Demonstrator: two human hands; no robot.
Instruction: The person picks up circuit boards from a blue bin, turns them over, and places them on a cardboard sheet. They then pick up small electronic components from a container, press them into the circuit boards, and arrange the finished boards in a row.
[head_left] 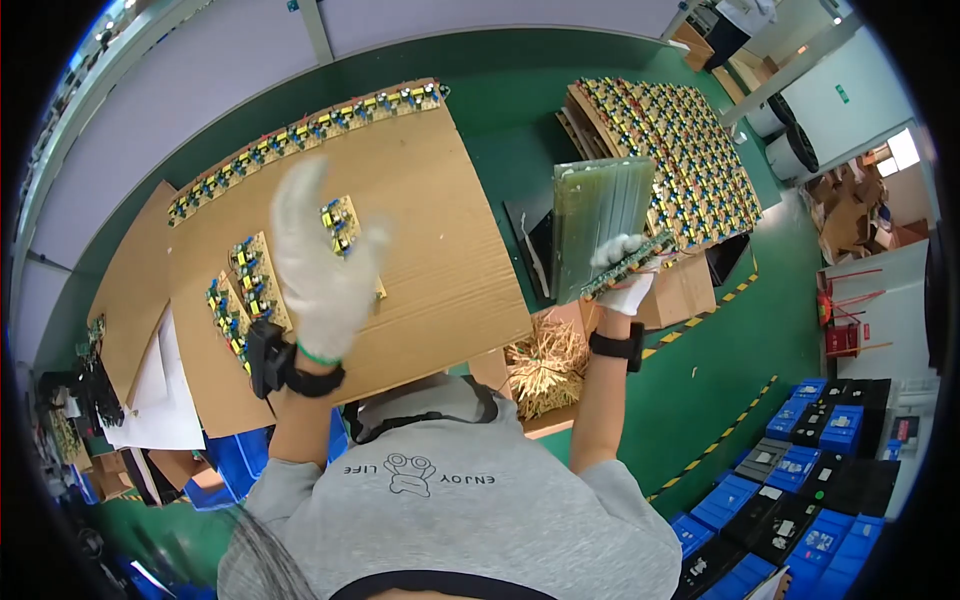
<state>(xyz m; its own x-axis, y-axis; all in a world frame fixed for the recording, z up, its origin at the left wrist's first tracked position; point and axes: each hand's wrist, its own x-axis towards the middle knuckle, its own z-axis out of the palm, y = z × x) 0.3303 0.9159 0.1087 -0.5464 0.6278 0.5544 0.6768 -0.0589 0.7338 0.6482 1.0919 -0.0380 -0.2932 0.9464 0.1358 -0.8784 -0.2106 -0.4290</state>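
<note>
My left hand (325,265), in a white glove, is raised over the cardboard sheet (430,230) with its fingers apart. It holds nothing and partly hides a short circuit board strip (342,225) beneath it. Two more circuit board strips, a longer one (258,278) and one beside it (227,318), lie to its left. Off to the right, my gloved right hand (628,292) is closed around a green circuit board strip (632,266). Its fingertips rest against a greenish, translucent stack of flat panels (600,215); whether it grips the panels too is unclear.
A long row of circuit boards (300,135) lines the cardboard's far edge. Many boards cover a stack (680,150) at the far right. Near my right forearm are a box of shredded straw-coloured material (548,365) and a brown carton (682,292). Blue bins (725,500) stand lower right.
</note>
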